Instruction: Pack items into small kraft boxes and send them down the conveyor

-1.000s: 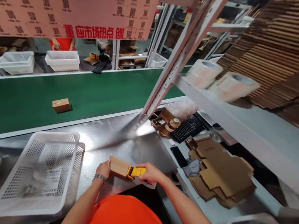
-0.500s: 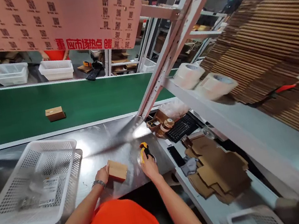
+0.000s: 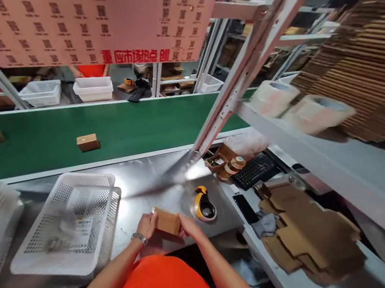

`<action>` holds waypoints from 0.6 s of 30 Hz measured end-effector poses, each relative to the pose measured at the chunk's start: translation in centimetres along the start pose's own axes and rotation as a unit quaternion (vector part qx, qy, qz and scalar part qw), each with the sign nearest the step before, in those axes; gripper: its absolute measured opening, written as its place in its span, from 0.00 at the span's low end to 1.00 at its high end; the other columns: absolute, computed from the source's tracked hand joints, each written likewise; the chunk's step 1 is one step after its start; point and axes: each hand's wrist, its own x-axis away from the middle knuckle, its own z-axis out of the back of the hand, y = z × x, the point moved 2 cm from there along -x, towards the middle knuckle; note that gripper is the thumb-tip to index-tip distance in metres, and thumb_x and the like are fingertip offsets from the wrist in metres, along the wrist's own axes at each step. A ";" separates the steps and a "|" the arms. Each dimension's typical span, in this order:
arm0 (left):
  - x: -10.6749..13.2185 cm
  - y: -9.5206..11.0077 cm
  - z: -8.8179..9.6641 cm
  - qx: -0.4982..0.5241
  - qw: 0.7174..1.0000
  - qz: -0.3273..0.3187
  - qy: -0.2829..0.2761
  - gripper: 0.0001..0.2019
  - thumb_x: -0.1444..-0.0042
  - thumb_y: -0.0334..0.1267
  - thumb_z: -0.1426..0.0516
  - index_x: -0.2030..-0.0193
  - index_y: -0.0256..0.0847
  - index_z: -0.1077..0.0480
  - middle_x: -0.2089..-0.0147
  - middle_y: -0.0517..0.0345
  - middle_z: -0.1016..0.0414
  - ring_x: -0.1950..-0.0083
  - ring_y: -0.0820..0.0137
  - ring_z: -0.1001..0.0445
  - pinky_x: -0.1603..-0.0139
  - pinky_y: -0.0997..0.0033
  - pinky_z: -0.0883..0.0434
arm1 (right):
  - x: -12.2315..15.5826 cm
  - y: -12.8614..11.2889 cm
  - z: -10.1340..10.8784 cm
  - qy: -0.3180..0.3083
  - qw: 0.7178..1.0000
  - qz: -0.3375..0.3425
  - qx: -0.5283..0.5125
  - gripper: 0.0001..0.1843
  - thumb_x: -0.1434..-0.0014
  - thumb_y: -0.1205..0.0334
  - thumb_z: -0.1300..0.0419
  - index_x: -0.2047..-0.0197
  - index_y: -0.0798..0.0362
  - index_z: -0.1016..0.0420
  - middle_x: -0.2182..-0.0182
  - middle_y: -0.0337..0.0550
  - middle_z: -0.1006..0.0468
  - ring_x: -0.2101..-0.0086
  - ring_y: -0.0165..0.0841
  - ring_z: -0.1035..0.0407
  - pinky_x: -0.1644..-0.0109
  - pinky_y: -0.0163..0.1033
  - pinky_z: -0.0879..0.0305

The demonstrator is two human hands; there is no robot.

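A small brown cardboard box [image 3: 168, 221] rests on the steel table [image 3: 147, 182] close to my body. My left hand [image 3: 147, 224], with a wristwatch, grips its left end. My right hand [image 3: 188, 225] presses against its right end, fingers closed on the box. A yellow and black tape dispenser [image 3: 203, 205] stands on the table just right of my right hand, touched by neither hand.
A white perforated basket [image 3: 69, 225] with papers sits left of the box. Behind runs a green conveyor [image 3: 136, 121] carrying two small boxes [image 3: 88, 142]. A keyboard [image 3: 255, 170], a phone and flat cardboard blanks [image 3: 305, 233] lie right. Tape rolls [image 3: 273, 97] sit on the slanted shelf.
My right hand ran the tape dispenser along the box, set it down on the table to the right, then came back to the box. My left hand stayed on the box.
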 end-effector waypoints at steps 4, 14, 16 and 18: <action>1.6 0.4 0.7 0.063 0.996 -0.054 0.027 0.25 0.22 0.45 0.55 0.40 0.42 0.18 0.31 0.43 0.21 0.23 0.59 0.31 0.22 0.58 0.33 | 1.2 0.8 1.1 -0.026 1.000 0.009 -0.009 0.41 0.42 0.23 0.52 0.61 0.52 0.16 0.64 0.55 0.12 0.68 0.46 0.17 0.75 0.42 0.26; 4.3 -11.1 14.9 -0.004 0.975 0.081 0.206 0.16 0.26 0.38 0.45 0.40 0.37 0.21 0.41 0.44 0.19 0.42 0.62 0.20 0.34 0.62 0.25 | -0.8 5.7 0.4 0.097 0.993 0.059 -0.025 0.39 0.57 0.29 0.38 0.52 0.51 0.16 0.46 0.65 0.14 0.50 0.61 0.16 0.53 0.61 0.16; 6.0 -15.2 19.1 -0.034 0.957 0.158 0.242 0.16 0.26 0.38 0.45 0.41 0.32 0.24 0.40 0.40 0.20 0.39 0.59 0.22 0.34 0.61 0.28 | -1.0 6.9 0.7 0.123 0.990 0.046 -0.054 0.38 0.58 0.32 0.36 0.51 0.51 0.17 0.45 0.67 0.14 0.51 0.61 0.15 0.55 0.60 0.15; 7.7 -18.8 22.0 -0.058 0.933 0.243 0.258 0.19 0.28 0.42 0.41 0.40 0.25 0.27 0.38 0.31 0.23 0.36 0.51 0.25 0.34 0.55 0.29 | -1.0 7.4 1.2 0.154 0.984 0.057 -0.064 0.34 0.54 0.34 0.35 0.51 0.49 0.17 0.47 0.66 0.13 0.52 0.60 0.15 0.57 0.58 0.14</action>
